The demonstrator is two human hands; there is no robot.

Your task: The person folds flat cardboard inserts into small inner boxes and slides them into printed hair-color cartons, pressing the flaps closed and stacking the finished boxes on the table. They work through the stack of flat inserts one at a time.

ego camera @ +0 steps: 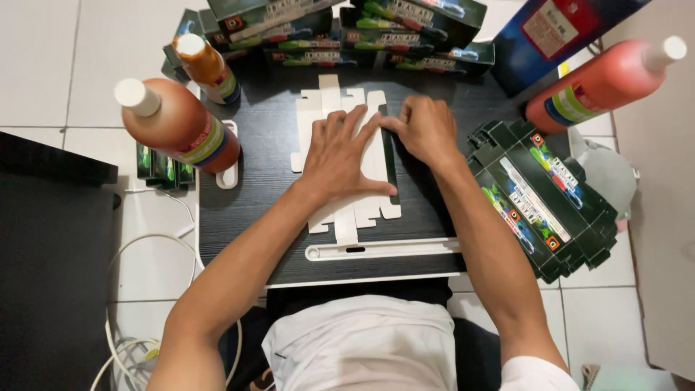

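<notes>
A flat, unfolded cardboard box blank [329, 101] lies white side up on a small black table [275, 239]. My left hand [340, 156] presses flat on the middle of the blank with fingers spread. My right hand [426, 129] rests on the blank's right edge, fingertips pinching a dark side flap [389, 163] that is being creased.
Three orange bottles with white caps stand around the table: one at left [177, 123], a small one behind it [208, 69], one at right [604, 83]. A stack of flat printed blanks [543, 199] lies right. Assembled dark boxes [405, 29] line the back. White cables [145, 246] run left.
</notes>
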